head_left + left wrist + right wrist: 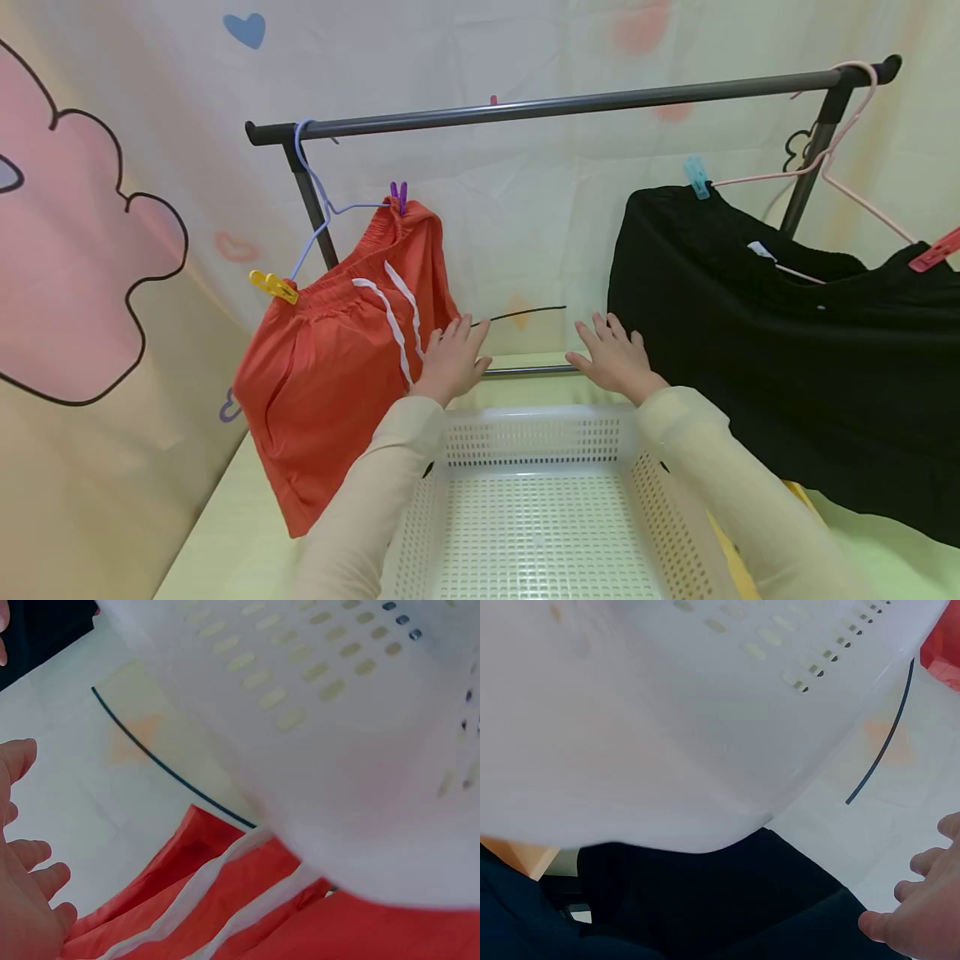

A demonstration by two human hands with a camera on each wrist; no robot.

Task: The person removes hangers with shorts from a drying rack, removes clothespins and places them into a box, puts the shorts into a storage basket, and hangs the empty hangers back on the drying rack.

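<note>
My left hand (453, 362) is held out with spread fingers above the far left corner of a white perforated basket (536, 421), near the lower right edge of red shorts (322, 367) with white drawstrings. Across from it, my right hand (615, 358) also has its fingers spread, beside a black garment (750, 333). Neither hand holds anything. The shorts hang from a blue hanger (318, 187) by a yellow clip (273, 286) and a purple clip (399, 197). A pink hanger (827, 156) carries the black garment, with a light-blue clip (696, 177) and a red clip (936, 249).
A dark rack bar (562, 106) runs across the back, with a lower rod (528, 370) behind the basket. Something yellow (731, 554) shows under the black garment, right of the basket. A patterned curtain (517, 217) hangs behind; the table (225, 517) is pale green.
</note>
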